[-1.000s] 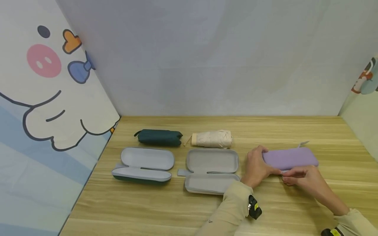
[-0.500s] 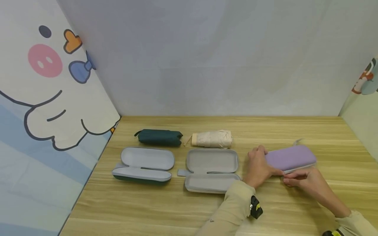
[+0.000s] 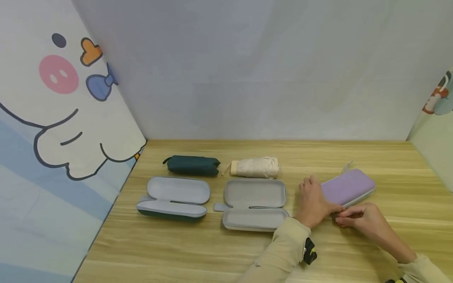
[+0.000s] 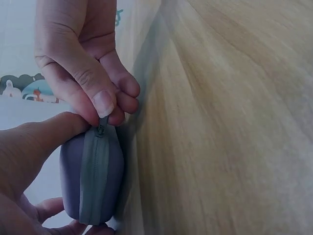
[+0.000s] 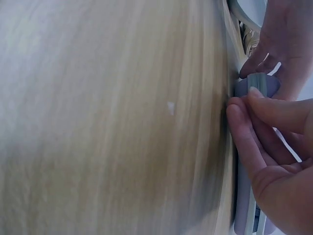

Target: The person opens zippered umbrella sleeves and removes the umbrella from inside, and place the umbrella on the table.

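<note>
A purple zip case (image 3: 348,186) lies slanted on the right of the table. My left hand (image 3: 313,202) holds its left end, thumb on the near side and fingers round the far side. My right hand (image 3: 364,220) pinches the zip's pull tab (image 4: 103,123) between thumb and forefinger, at the case's near left corner. In the left wrist view, a grey zip band (image 4: 94,181) runs round the end of the case below the slider. The right wrist view has my right thumb (image 5: 274,110) pressed close to that band. What lies inside the case is hidden.
Two cases stand unfolded to the left: a dark green one (image 3: 173,210) and a beige one (image 3: 255,220), both lined in grey. Behind them lie a dark green folded umbrella (image 3: 193,165) and a beige folded umbrella (image 3: 255,167). Walls of cloth close in the back and sides.
The purple case has turned anticlockwise, its right end swinging back and left, so its near zip side shows more. Both hands stay at its left end, the left shifted slightly right.
</note>
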The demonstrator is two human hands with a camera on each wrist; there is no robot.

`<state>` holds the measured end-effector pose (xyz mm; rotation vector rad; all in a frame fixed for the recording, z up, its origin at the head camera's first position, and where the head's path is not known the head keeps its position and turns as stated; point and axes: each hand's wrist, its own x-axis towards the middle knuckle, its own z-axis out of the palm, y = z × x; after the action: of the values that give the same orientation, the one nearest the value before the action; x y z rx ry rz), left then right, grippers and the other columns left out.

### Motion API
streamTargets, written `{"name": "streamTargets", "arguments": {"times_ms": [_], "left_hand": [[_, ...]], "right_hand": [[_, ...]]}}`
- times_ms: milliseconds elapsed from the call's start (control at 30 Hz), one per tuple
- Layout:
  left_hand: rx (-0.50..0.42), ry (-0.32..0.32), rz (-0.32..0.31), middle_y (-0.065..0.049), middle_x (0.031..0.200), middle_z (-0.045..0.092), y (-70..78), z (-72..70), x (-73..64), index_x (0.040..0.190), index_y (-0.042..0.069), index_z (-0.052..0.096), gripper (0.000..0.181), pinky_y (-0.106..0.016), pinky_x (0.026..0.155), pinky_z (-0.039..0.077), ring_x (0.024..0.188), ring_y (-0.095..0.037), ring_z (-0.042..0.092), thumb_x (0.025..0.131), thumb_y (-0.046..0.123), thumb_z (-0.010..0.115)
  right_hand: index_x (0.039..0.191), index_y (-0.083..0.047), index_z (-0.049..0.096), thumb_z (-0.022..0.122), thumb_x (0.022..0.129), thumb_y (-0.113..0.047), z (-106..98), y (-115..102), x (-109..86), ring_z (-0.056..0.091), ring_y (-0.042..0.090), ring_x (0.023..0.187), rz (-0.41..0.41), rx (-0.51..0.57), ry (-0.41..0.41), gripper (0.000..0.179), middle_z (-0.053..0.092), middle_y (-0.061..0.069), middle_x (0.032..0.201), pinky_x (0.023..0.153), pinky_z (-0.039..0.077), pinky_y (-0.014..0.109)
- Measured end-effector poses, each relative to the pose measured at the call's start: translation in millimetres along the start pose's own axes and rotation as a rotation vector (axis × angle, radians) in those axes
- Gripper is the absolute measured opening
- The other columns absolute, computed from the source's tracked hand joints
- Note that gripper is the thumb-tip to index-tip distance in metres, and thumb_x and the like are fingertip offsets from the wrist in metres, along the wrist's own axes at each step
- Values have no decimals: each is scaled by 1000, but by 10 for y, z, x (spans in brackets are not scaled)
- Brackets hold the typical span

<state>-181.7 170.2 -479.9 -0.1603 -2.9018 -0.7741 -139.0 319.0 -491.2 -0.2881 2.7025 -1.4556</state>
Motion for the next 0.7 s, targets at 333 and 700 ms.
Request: {"name": "streamTargets", "arguments": {"times_ms": [333,700], "left_hand": [[-41,-119,29,6,92,51,32,-125,55,103,13,53,70,-14,69,38,85,-6,47,53,47,90],[-30,-113,104,6,86,52,11,-180,56,98,15,55,66,-15,59,34,76,-5,47,54,51,88]], "right_hand": [[81,5,73,77,76,-6,3,-48,-1,64,2,66,55,1,-34,12,71,5,73,58,51,20],[81,3,73,78,75,-6,-53,-58,-24,63,3,66,75,-20,-49,12,71,7,76,59,51,22]]}}
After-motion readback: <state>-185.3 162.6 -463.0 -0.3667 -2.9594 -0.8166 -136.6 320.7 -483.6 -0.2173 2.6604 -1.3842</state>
